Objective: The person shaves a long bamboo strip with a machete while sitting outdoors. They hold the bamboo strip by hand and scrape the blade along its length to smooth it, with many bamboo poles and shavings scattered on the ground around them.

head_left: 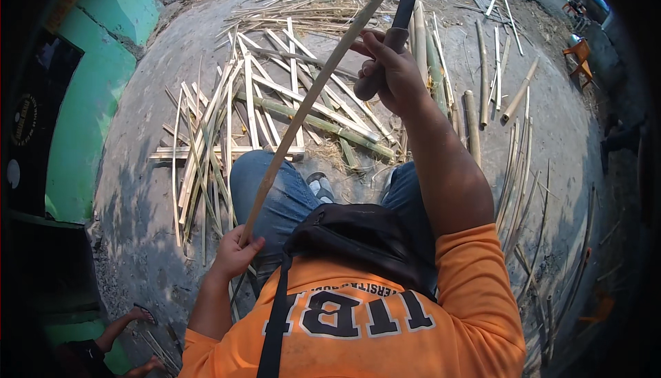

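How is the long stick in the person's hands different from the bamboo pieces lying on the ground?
The long stick is held up off the ground, slanting between the left hand and right hand; the bamboo pieces lie flat on the ground. The long stick is single; the bamboo pieces lie scattered in crossing heaps. The long stick looks longer than most of them. Both are pale and thin.

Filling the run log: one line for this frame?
left hand: grips bamboo strip low end | right hand: holds knife against strip | ground: split bamboo pile
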A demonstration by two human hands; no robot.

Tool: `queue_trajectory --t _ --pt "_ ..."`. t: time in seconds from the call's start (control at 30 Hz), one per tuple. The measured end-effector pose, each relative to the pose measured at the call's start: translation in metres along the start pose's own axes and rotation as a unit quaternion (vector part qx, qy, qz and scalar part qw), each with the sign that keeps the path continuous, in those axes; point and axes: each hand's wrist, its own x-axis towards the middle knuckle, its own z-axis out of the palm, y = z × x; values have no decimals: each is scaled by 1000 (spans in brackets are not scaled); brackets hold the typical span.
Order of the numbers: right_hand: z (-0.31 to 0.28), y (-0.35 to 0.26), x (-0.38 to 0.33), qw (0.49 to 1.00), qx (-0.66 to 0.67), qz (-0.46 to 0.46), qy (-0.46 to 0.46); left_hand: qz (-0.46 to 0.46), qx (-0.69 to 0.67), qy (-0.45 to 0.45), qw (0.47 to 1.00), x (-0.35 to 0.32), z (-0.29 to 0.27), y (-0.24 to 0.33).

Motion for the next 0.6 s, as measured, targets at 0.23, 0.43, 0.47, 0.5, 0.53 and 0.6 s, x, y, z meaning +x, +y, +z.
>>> queue_trajectory --t 0.23,0.43,0.47,0.5,0.53,0.6 --pt "-46 10 21 913 -359 -22 193 -46 -81 56 994 -15 2 -28" --pt "-24 9 5 806 -580 -109 41 -177 -181 94 963 -24 12 -45" --pt "-13 8 -3 777 -621 -105 -15 -178 -182 96 962 -24 13 -45" --pt "-6 19 -4 759 -633 -137 -62 -182 -186 87 962 -25 13 -45" --pt "0 27 -10 712 -680 -144 -99 -185 -189 79 961 -25 13 -45" --pt "23 40 -20 631 -741 -138 -181 -195 -190 89 958 -25 12 -44"
